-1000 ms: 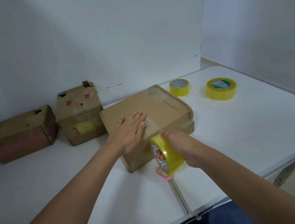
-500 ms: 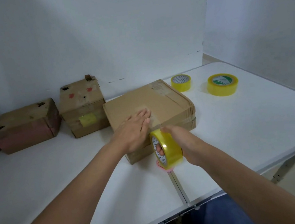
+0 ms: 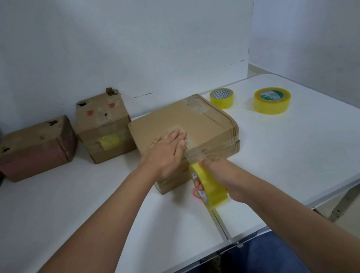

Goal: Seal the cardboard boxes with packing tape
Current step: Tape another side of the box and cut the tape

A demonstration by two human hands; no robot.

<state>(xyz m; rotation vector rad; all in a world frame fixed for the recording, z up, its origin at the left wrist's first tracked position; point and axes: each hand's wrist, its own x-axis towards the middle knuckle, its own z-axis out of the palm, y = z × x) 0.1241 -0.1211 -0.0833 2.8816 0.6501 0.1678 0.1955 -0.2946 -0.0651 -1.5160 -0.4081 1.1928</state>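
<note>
A flat brown cardboard box (image 3: pixel 208 127) lies in the middle of the white table (image 3: pixel 304 153). My left hand (image 3: pixel 165 154) presses flat on the box's top near its front edge, fingers straight. My right hand (image 3: pixel 221 176) grips a yellow roll of packing tape (image 3: pixel 209 187) just in front of the box, fingers through its core. A clear strip of tape runs from the roll up onto the box's front edge, beside my left fingertips.
Two smaller worn cardboard boxes (image 3: pixel 35 147) (image 3: pixel 103 126) stand at the back left by the wall. Two more yellow tape rolls (image 3: pixel 222 97) (image 3: pixel 271 100) lie at the back right. A small pink object (image 3: pixel 195 194) lies under the held roll. The table's front edge is close.
My right hand has pulled the tape roll back toward me and lower, drawing the strip out from the box. My left hand stays pressed on the box top.
</note>
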